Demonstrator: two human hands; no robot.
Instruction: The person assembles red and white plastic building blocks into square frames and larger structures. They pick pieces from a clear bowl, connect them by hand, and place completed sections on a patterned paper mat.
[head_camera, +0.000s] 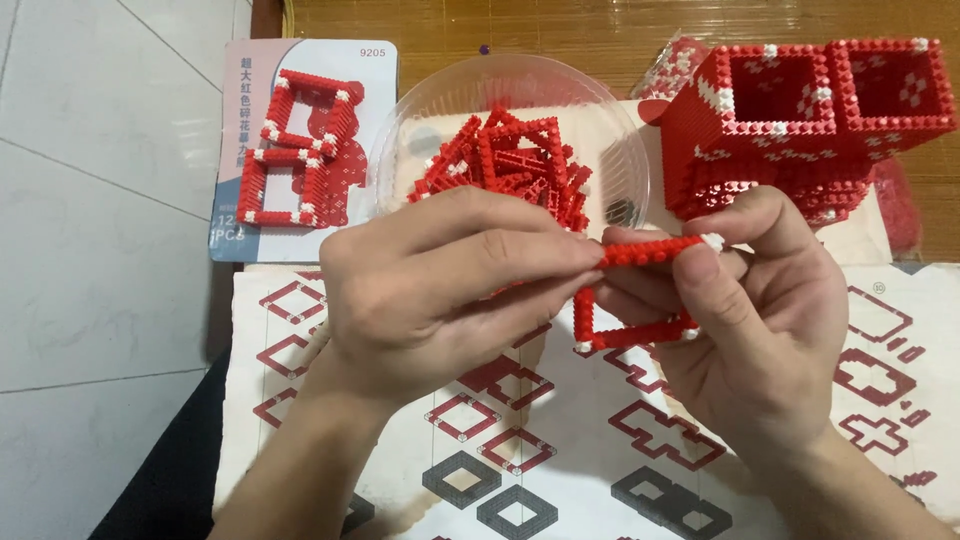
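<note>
Both hands hold a small square frame of red bricks (640, 290) with white corner studs, above a printed instruction sheet (560, 440). My left hand (440, 290) pinches the left end of the frame's top bar with thumb and fingers. My right hand (760, 320) grips the frame's right side, thumb pressed on the top bar near a white corner stud. The frame's right edge is hidden behind my right fingers.
A clear round plastic bowl (420, 110) behind my hands holds several more red brick frames (510, 165). A tall red brick double-box structure (800, 125) stands at the back right. A printed picture card (300, 150) lies at the back left. White floor tiles (100, 250) run along the left.
</note>
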